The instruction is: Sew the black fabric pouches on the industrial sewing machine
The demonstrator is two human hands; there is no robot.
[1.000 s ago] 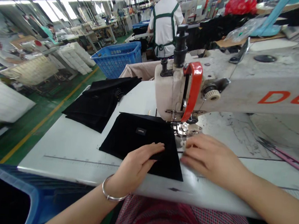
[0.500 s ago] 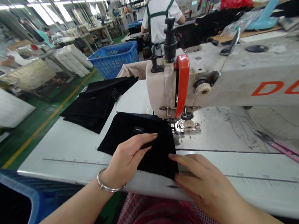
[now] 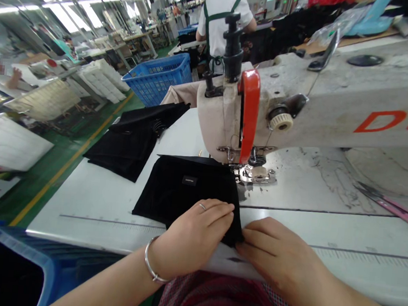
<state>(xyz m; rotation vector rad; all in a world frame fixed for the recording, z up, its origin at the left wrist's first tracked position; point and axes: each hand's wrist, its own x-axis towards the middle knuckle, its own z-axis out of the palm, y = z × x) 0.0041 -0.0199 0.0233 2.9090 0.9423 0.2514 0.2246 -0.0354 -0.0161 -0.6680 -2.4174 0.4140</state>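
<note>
A black fabric piece (image 3: 183,189) with a small dark label (image 3: 189,180) lies on the white sewing table (image 3: 90,200), just left of the steel presser foot (image 3: 253,175). My left hand (image 3: 198,228), wearing a ring and a silver bangle, rests on its lower part. My right hand (image 3: 274,250) holds the fabric's near corner with its fingertips, close to the table's front edge. The cream industrial sewing machine head (image 3: 221,116), with its red take-up guard, stands above and beyond my hands. The needle area is partly hidden by the machine.
A stack of black fabric (image 3: 127,142) lies further left on the table. Beyond it stand a blue plastic basket (image 3: 156,81) and a co-worker (image 3: 221,27) in a white shirt with green apron straps. A pink-handled tool (image 3: 390,205) lies at right; a blue crate (image 3: 16,251) sits lower left.
My right hand has moved back from the presser foot to the fabric's near corner. My left hand has shifted right along the lower part, and the fabric's near edge is gathered between my hands.
</note>
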